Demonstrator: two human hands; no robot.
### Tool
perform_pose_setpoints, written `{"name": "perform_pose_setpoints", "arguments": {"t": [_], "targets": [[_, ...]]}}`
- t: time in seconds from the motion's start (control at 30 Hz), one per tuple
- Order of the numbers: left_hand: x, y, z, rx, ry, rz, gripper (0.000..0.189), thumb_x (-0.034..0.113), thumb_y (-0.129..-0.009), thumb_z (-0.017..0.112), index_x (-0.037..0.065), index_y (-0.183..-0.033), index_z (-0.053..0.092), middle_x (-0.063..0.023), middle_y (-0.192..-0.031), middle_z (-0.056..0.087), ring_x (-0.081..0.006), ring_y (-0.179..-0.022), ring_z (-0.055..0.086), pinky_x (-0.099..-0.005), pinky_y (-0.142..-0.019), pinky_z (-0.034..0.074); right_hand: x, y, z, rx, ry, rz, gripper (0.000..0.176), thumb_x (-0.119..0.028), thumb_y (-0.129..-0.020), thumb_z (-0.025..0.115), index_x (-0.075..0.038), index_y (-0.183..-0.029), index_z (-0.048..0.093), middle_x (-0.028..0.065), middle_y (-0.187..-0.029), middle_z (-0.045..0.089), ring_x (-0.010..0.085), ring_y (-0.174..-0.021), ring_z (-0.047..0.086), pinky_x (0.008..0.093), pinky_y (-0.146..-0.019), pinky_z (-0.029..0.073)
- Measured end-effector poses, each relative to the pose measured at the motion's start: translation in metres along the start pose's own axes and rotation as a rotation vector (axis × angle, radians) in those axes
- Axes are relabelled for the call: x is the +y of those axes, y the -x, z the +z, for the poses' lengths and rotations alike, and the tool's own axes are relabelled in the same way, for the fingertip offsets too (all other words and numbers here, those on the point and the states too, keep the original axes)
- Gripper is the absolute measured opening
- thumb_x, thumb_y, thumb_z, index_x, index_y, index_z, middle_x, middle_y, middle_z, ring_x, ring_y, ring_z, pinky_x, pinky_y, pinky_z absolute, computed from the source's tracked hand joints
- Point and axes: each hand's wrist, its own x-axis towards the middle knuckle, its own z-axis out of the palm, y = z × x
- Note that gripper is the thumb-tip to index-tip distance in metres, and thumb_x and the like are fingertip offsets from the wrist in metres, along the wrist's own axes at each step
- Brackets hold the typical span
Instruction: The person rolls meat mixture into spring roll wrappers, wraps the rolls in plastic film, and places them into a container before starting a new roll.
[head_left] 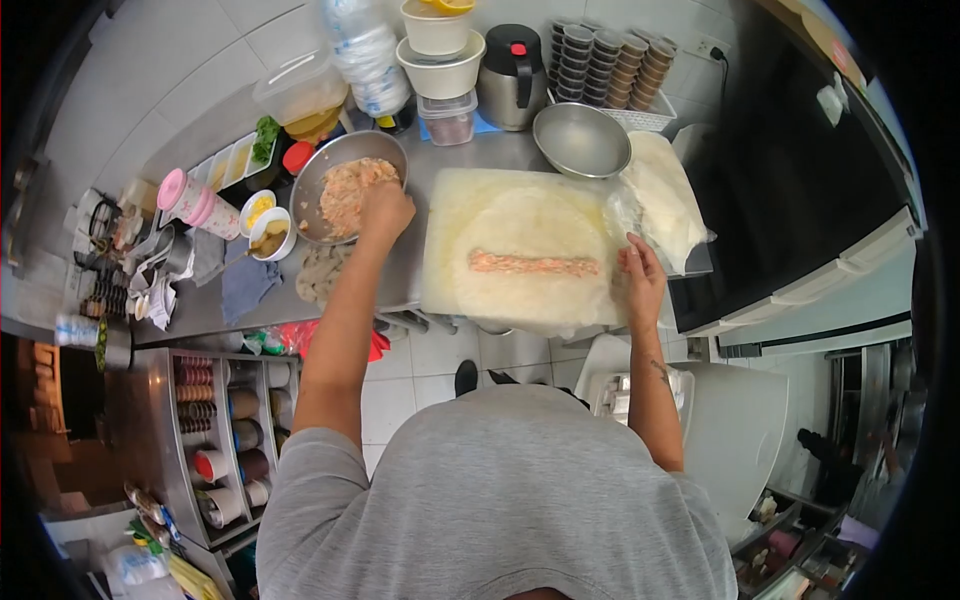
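My left hand [387,213] is in a steel bowl [309,217], its fingers closed into a pinkish chopped filling [345,190]; the fingertips are hidden. On a pale cutting board [440,215] lies a thin, round, whitish wrapper sheet [530,225]. A straight strip of the same filling [534,263] runs across the sheet. My right hand [643,272] is at the board's right edge, fingers loosely bent and apart, nearest to the sheet's edge and a clear plastic bag [625,215]. More pale sheets [662,195] are stacked beside the board.
An empty-looking steel bowl [582,140] stands behind the board, near a thermal jug [511,78] and stacked lidded cups [605,65]. Small white bowls [268,235], a pink-lidded tumbler [198,203] and a blue cloth [248,288] sit at left. A dark-fronted appliance [790,180] bounds the right.
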Motion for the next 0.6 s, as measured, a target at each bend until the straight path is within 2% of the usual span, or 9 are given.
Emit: {"name": "perform_pose_setpoints", "arguments": {"t": [0.03,0.13,0.23,0.33,0.4,0.5,0.6], "targets": [[0.001,0.001,0.002,0.099,-0.026,0.036,0.032,0.02,-0.079,0.066,-0.009,-0.093,0.067,-0.03,-0.095,0.066,-0.0415,-0.093,0.065,-0.0473,-0.085,0.05,0.002,0.0,0.001,0.002,0.0,-0.003,0.031,-0.015,-0.096,0.058,0.001,-0.122,0.06,0.0037,-0.099,0.064,0.0111,-0.09,0.059,0.0249,-0.08,0.048],[-0.003,-0.011,0.005,-0.126,-0.006,-0.039,0.033,0.017,-0.078,0.063,-0.009,-0.098,0.066,-0.0303,-0.097,0.065,-0.0421,-0.095,0.064,-0.0456,-0.088,0.05,0.009,0.001,0.004,-0.01,0.035,-0.007,0.03,-0.015,-0.096,0.058,0.001,-0.121,0.061,0.0036,-0.1,0.064,0.01,-0.09,0.058,0.0236,-0.081,0.047],[-0.009,-0.015,0.011,-0.101,0.059,0.037,0.033,0.015,-0.077,0.062,-0.009,-0.099,0.065,-0.0302,-0.098,0.065,-0.0417,-0.097,0.064,-0.0449,-0.089,0.05,0.01,0.001,0.005,-0.043,0.095,-0.005,0.029,-0.015,-0.097,0.058,0.002,-0.119,0.061,0.0042,-0.104,0.063,0.01,-0.092,0.057,0.0238,-0.085,0.046],[-0.008,-0.019,0.001,-0.218,0.019,-0.011,0.031,0.016,-0.076,0.064,-0.008,-0.096,0.067,-0.0303,-0.097,0.065,-0.0411,-0.097,0.064,-0.0453,-0.088,0.05,0.012,0.002,0.006,-0.046,0.106,-0.017,0.027,-0.014,-0.096,0.058,0.002,-0.118,0.062,0.0044,-0.106,0.062,0.0101,-0.093,0.057,0.024,-0.087,0.047],[-0.007,-0.016,0.0,-0.166,0.041,-0.007,0.031,0.016,-0.077,0.065,-0.007,-0.096,0.067,-0.0298,-0.096,0.065,-0.0412,-0.096,0.064,-0.0458,-0.086,0.05,0.012,0.001,0.006,-0.055,0.124,-0.034,0.026,-0.013,-0.096,0.058,0.002,-0.117,0.062,0.0042,-0.105,0.063,0.0102,-0.093,0.058,0.0241,-0.086,0.047],[-0.003,-0.008,-0.001,-0.074,0.076,-0.01,0.029,0.016,-0.077,0.068,-0.006,-0.096,0.067,-0.0286,-0.094,0.066,-0.0414,-0.092,0.065,-0.0466,-0.083,0.05,0.013,0.001,0.008,-0.018,0.118,-0.061,0.024,-0.011,-0.093,0.061,0.001,-0.114,0.065,0.0028,-0.094,0.065,0.0086,-0.085,0.057,0.0223,-0.08,0.045],[0.005,0.004,-0.005,0.066,0.095,0.035,0.026,0.015,-0.078,0.07,-0.005,-0.093,0.067,-0.0268,-0.088,0.067,-0.0413,-0.086,0.065,-0.0474,-0.078,0.051,0.012,0.001,0.008,-0.018,0.156,-0.069,0.023,-0.011,-0.093,0.061,0.001,-0.113,0.065,0.0034,-0.095,0.065,0.0088,-0.085,0.057,0.0224,-0.079,0.046]]}}
